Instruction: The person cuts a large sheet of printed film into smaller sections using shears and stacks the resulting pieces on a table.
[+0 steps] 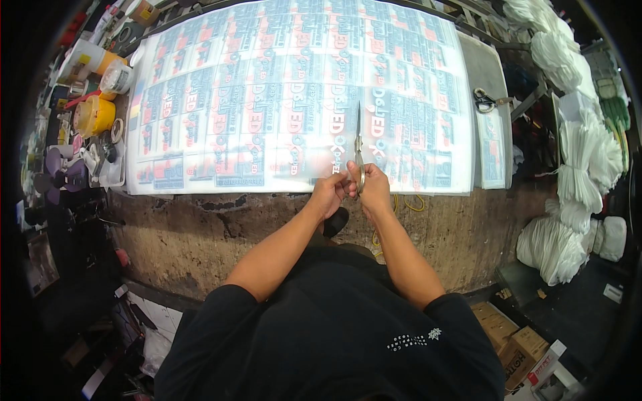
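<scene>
A large white translucent sheet [267,100] printed with rows of blue and red designs covers the worktop in front of me. My right hand [372,187] grips long metal scissors [359,127], whose blades point away from me over the sheet, just right of middle. My left hand [329,195] has its fingers bent and drawn together at the sheet's near edge, touching or very close to the scissors' handles; what they hold, if anything, is hidden.
Tubs and jars [93,117] crowd the left side. A grey board [488,67] with black-handled scissors [485,100] lies right of the sheet. White bundles [568,180] line the right side; cardboard boxes [518,354] stand low at right. A yellow cord [411,204] hangs below the worktop.
</scene>
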The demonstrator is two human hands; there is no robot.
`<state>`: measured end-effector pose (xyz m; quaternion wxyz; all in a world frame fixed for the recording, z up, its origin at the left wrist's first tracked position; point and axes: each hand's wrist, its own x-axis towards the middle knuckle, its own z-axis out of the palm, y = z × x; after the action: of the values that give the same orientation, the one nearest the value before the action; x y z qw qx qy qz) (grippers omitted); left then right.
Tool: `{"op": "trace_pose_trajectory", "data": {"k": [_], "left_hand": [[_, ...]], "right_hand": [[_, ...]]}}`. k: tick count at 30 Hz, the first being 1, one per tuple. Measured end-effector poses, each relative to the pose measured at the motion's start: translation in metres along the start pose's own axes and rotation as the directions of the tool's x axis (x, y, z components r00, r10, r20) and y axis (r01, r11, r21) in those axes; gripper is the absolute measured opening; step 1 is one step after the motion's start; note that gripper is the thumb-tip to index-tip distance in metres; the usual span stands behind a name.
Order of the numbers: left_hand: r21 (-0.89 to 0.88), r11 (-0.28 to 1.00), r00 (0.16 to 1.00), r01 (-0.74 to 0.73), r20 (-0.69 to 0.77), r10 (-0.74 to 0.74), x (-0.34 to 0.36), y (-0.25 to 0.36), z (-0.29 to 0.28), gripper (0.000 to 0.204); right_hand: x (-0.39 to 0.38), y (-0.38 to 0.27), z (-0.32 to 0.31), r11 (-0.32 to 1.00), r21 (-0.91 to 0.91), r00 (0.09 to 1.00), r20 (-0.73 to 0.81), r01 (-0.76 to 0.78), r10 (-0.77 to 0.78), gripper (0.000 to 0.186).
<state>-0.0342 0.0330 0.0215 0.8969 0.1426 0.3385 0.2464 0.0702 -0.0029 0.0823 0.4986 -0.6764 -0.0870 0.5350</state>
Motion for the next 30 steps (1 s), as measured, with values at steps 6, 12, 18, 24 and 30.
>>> {"op": "trace_pose_trajectory", "data": {"k": [6,12,18,24,30], "left_hand": [[-0.026,1.000,1.000,-0.013,-0.025,0.012,0.002,-0.001,-0.002,0.014],[-0.073,0.995,0.998,-0.064,-0.011,0.064,0.004,-0.002,0.000,0.012],[-0.095,0.992,0.996,-0.078,0.038,0.082,0.007,-0.004,-0.007,0.017],[-0.104,0.993,0.996,-0.063,0.059,0.069,0.009,-0.005,-0.006,0.033],[-0.114,0.990,0.996,-0.079,0.034,0.084,0.010,-0.007,-0.010,0.027]], "right_hand": [[0.009,-0.007,0.001,1.000,-0.027,1.000,-0.001,0.005,-0.005,0.034],[0.021,-0.015,0.002,0.999,-0.036,1.000,0.003,0.026,-0.026,0.036],[0.032,-0.026,0.003,0.998,-0.068,1.000,0.012,-0.004,0.005,0.037],[0.048,-0.033,0.004,0.995,-0.098,1.000,-0.001,0.016,-0.017,0.039],[0.068,-0.040,0.007,0.994,-0.081,0.997,-0.005,0.075,-0.076,0.041]]}}
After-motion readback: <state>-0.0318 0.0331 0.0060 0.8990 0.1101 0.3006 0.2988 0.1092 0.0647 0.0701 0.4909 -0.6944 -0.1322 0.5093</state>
